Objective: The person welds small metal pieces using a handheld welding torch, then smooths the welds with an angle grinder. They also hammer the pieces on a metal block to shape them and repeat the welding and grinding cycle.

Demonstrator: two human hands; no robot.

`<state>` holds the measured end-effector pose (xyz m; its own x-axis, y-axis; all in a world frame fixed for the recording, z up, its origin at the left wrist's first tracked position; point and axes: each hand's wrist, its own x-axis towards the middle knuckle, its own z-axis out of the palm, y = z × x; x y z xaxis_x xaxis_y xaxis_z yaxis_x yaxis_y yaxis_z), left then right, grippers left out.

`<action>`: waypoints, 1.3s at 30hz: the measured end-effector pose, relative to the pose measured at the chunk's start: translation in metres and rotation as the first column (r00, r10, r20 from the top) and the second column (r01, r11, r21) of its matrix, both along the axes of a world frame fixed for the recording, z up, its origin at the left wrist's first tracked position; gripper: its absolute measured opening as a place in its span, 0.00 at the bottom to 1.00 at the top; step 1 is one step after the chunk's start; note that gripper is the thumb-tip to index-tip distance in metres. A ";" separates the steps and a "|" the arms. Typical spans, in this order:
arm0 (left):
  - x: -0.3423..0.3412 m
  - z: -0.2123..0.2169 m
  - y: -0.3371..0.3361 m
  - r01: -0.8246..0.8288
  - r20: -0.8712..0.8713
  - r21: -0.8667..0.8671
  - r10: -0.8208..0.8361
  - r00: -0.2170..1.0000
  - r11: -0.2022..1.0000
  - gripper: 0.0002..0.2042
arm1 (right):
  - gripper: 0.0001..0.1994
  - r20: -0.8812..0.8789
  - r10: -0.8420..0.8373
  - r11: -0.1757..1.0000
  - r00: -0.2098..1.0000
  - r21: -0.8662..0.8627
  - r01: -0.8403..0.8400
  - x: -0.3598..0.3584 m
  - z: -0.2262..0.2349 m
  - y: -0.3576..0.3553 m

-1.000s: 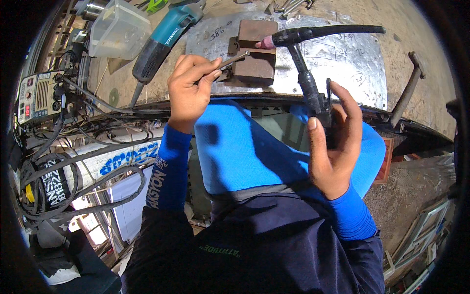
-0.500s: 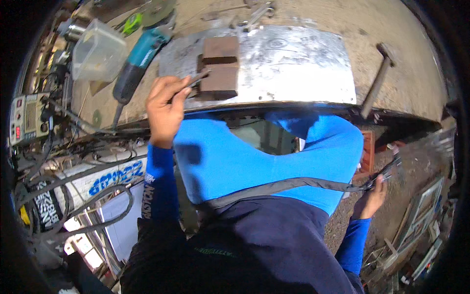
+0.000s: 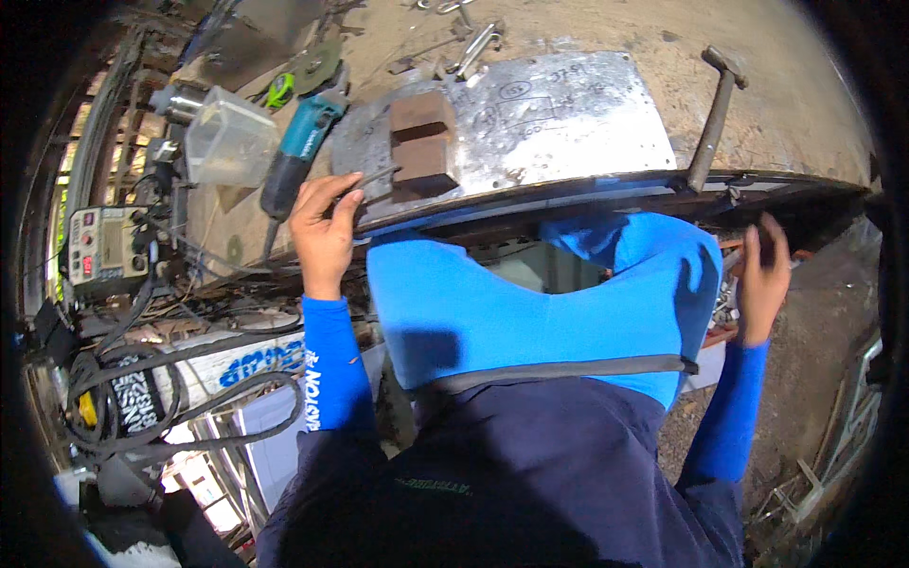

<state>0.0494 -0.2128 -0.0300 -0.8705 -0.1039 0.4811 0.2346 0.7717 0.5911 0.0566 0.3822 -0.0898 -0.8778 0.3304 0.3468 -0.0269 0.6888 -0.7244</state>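
Bright blue sleeves (image 3: 336, 379), one lettered in white, echo sky-blue trousers (image 3: 530, 331) against a dark navy shirt (image 3: 511, 445) with small green lettering. A dull grey rod (image 3: 381, 174), rust-brown blocks (image 3: 423, 159) and a silvery metal sheet (image 3: 587, 123) scrawled with dark marks bring muted tones to a tan, stained bench (image 3: 786, 123). A teal-and-black grinder (image 3: 311, 133) and lime-green tape measure (image 3: 281, 90) add brighter colour; a cable (image 3: 568, 370) is charcoal.

You wear a dark navy shirt (image 3: 530, 454) with small green chest lettering (image 3: 434, 485), blue fitted sleeves (image 3: 738, 402), the left one white-lettered, and bright blue legwear (image 3: 540, 327).
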 end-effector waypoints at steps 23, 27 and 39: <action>-0.021 0.023 0.002 0.185 -0.029 -0.262 -0.199 0.980 0.947 0.05 | 0.30 0.113 0.692 0.703 0.713 0.122 -0.701 -0.044 0.131 -0.170; -0.020 0.024 0.006 0.174 -0.051 -0.254 -0.193 0.980 0.951 0.05 | 0.33 0.204 0.838 0.427 0.506 0.331 -0.841 -0.040 0.158 -0.233; -0.017 0.022 0.009 0.158 -0.117 -0.320 -0.205 0.972 0.934 0.05 | 0.33 0.228 0.845 0.455 0.484 0.169 -0.874 -0.057 0.139 -0.268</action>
